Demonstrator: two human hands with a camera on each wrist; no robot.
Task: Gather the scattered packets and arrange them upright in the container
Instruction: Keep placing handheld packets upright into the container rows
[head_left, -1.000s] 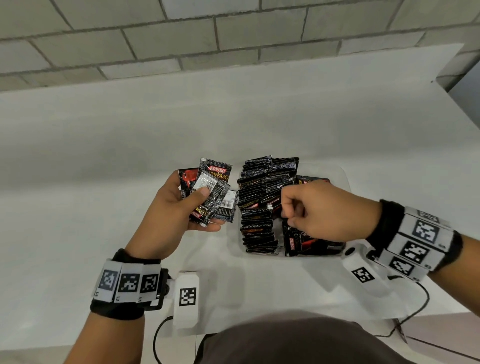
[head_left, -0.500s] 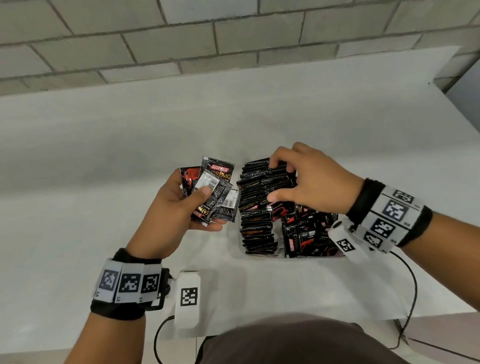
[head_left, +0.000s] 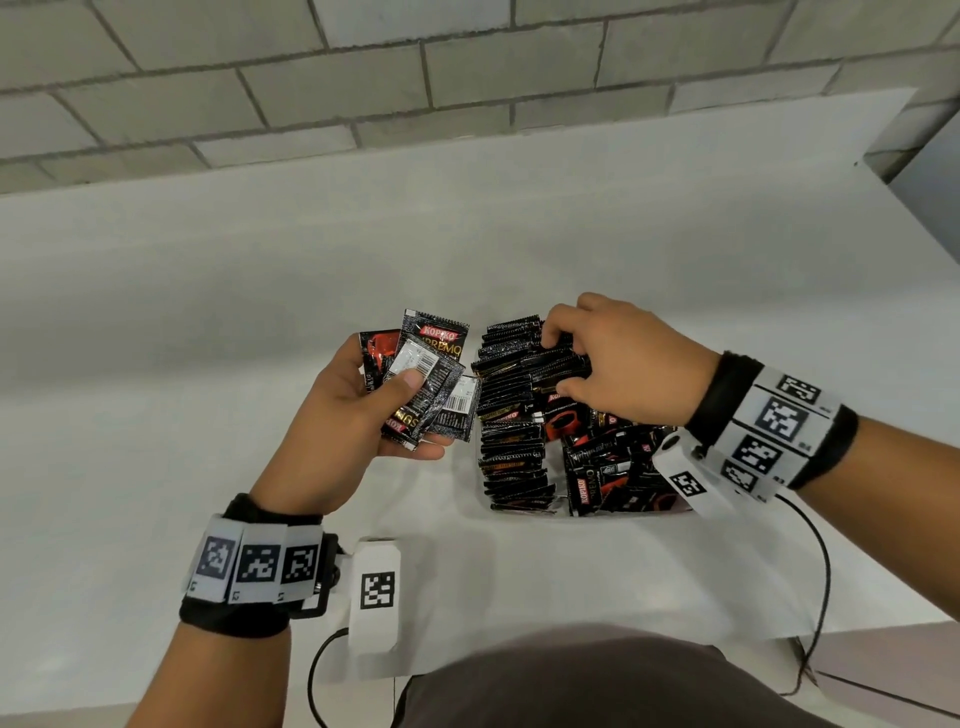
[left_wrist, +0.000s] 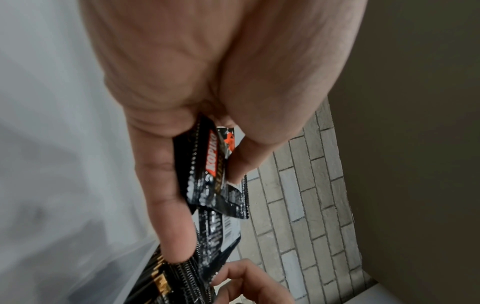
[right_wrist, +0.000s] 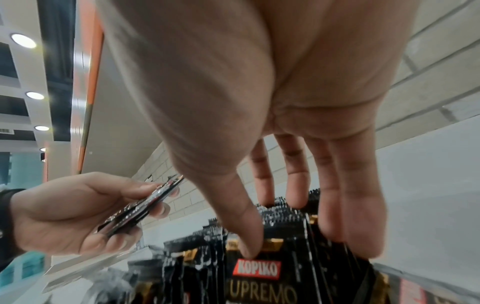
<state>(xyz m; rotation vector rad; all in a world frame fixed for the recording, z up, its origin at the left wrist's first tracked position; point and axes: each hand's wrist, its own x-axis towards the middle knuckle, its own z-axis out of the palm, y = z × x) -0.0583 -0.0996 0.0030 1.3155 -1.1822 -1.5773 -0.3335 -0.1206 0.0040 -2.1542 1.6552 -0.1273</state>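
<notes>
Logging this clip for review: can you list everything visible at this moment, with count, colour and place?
Fanned packets: about five, black with red and white print, in the left hand.
Upright packets: one dense row, too many to count, black with gold, left part of the container.
Loose packets: several, black and red, right part of the container.
Container: one, clear, on the table.
Table: one, white, below a grey block wall.
Wrist bands: two, black with white marker tags.
Left hand: holds the fan.
Right hand: fingers and thumb grip a bunch of upright packets.
</notes>
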